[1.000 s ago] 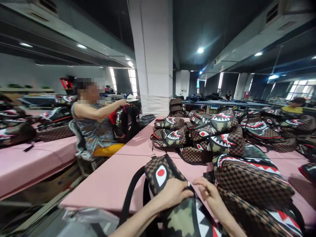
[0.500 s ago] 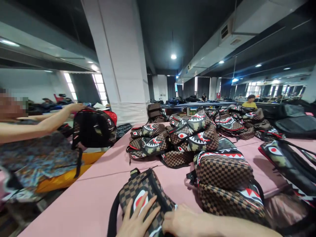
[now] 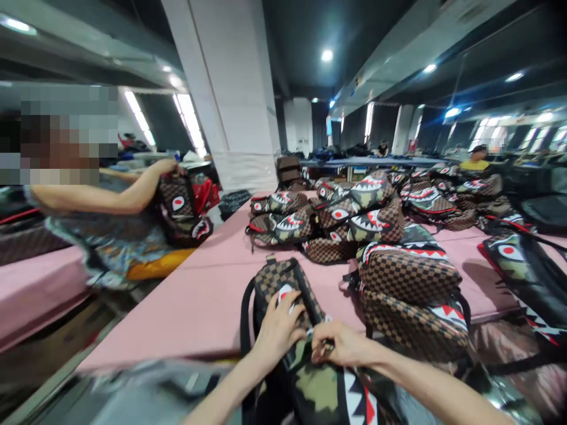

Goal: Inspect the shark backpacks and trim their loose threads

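A backpack (image 3: 310, 383) with brown checks, camouflage, a red-and-white eye and shark teeth lies in front of me, over the near edge of the pink tabletop. My left hand (image 3: 280, 321) rests on its checked side beside the eye, fingers spread and pressing on the fabric. My right hand (image 3: 339, 342) is closed at the seam near the backpack's middle. Its fingers pinch something small and dark that I cannot make out. A black strap (image 3: 246, 319) loops out on the backpack's left.
Two stacked checked backpacks (image 3: 410, 295) sit right of my hands. Farther back is a pile of similar backpacks (image 3: 328, 221). Another backpack (image 3: 518, 277) leans at the right. On the left, a co-worker (image 3: 128, 206) holds up a backpack (image 3: 181, 206). A white pillar (image 3: 225, 88) stands behind the table.
My view has tipped downward, showing more of the backpack and both forearms. My right hand remains at the seam. The co-worker's backpack has turned, showing its eye side.
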The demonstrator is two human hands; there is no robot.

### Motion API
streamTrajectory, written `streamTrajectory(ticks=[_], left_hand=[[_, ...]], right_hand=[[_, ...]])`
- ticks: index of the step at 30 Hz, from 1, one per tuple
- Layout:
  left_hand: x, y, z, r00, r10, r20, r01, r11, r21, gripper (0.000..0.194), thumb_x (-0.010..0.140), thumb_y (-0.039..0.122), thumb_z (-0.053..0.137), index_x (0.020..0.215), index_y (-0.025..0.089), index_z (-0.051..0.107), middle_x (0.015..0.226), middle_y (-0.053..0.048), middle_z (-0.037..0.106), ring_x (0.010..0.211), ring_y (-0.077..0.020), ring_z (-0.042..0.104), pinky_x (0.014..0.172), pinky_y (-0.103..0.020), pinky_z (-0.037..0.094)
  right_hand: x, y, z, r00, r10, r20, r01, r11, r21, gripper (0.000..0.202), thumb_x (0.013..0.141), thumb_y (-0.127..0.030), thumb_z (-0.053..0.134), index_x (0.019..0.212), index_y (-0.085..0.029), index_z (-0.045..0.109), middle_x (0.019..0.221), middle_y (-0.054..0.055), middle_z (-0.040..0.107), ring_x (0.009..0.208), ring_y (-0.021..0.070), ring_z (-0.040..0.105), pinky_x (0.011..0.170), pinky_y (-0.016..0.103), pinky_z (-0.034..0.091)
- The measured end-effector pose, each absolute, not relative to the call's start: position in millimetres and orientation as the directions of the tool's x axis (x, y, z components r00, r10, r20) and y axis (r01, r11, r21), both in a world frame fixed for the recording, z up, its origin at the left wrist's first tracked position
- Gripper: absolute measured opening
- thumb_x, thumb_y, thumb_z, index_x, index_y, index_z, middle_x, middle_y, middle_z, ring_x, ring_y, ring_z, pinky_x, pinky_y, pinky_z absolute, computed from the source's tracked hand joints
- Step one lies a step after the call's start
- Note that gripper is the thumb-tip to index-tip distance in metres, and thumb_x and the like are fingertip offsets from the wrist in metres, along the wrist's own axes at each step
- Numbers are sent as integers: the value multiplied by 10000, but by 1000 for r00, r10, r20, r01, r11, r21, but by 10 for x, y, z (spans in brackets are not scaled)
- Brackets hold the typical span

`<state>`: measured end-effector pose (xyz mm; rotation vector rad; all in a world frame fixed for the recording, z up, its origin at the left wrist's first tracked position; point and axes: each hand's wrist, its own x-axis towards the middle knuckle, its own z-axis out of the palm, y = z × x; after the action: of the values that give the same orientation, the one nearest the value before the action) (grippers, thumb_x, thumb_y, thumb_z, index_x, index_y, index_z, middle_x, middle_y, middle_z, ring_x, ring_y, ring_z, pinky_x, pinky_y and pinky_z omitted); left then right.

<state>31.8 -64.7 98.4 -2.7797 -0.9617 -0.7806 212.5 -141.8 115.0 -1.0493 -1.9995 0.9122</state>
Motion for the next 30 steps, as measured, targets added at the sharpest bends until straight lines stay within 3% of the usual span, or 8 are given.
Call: streamTrajectory(ticks=[1, 3, 8, 13, 15, 20, 30], left_hand=[[284, -758, 1001, 673, 522, 524, 547, -828, 123, 127, 790, 228, 558, 884, 188, 634, 1088, -84, 620, 1130, -245, 509, 1029, -500, 277], [242, -1006, 997, 656, 518, 549, 489, -846, 213, 151, 852, 247, 488, 865, 192, 627, 970, -46, 644, 1163, -224, 480, 1055, -513, 208], [300, -1589, 931, 648, 638, 415, 520, -770, 370, 452, 721, 543, 603, 944, 151, 592, 1034, -100, 600, 1294, -345, 295, 1020, -639, 89], [430, -1907, 873, 552, 721, 418, 543, -692, 476, 180, 796, 324, 589, 849, 152, 582, 999, -78, 599, 1297, -320, 299, 1032, -618, 136], [497, -1979, 799, 480, 711, 513, 522, -702, 485, 68, 800, 218, 563, 761, 165, 581, 913, -47, 609, 1270, -286, 345, 1056, -578, 144], [637, -2098, 532, 399, 541, 741, 404, -829, 388, 189, 762, 68, 521, 617, 183, 555, 765, 31, 630, 1170, -198, 441, 1080, -511, 124], [700, -2155, 468, 428, 524, 737, 374, -844, 383, 249, 824, 166, 527, 582, 219, 559, 691, 100, 669, 959, -130, 541, 1057, -447, 92]], right_hand=[[2162, -1481, 1181, -443, 854, 273, 382, 455, -804, 122, 753, -193, 573, 647, -145, 607, 626, -21, 578, 602, 99, 533, 593, 197, 403], [2257, -1575, 1246, -444, 848, 291, 407, 480, -777, 132, 762, -211, 585, 645, -152, 597, 621, -22, 557, 599, 99, 511, 596, 203, 391], [2510, -1693, 1394, -527, 833, 169, 507, 469, -723, 151, 830, -261, 528, 726, -170, 588, 671, -14, 539, 616, 104, 492, 586, 207, 369], [2668, -1884, 1481, -663, 748, 3, 629, 560, -540, 196, 894, -187, 371, 880, -175, 566, 811, 18, 558, 712, 115, 505, 628, 215, 359], [2706, -1991, 1398, -683, 730, 34, 649, 627, -431, 236, 903, -150, 333, 846, -179, 560, 810, 18, 564, 671, 106, 489, 593, 217, 337], [2794, -2268, 1054, -703, 653, 283, 635, 755, -165, 230, 901, -115, 381, 759, -178, 551, 775, 14, 596, 559, 103, 402, 527, 243, 276], [2843, -2419, 948, -651, 665, 367, 648, 738, -188, 189, 874, -72, 445, 746, -164, 550, 752, 13, 628, 537, 93, 388, 516, 245, 272]])
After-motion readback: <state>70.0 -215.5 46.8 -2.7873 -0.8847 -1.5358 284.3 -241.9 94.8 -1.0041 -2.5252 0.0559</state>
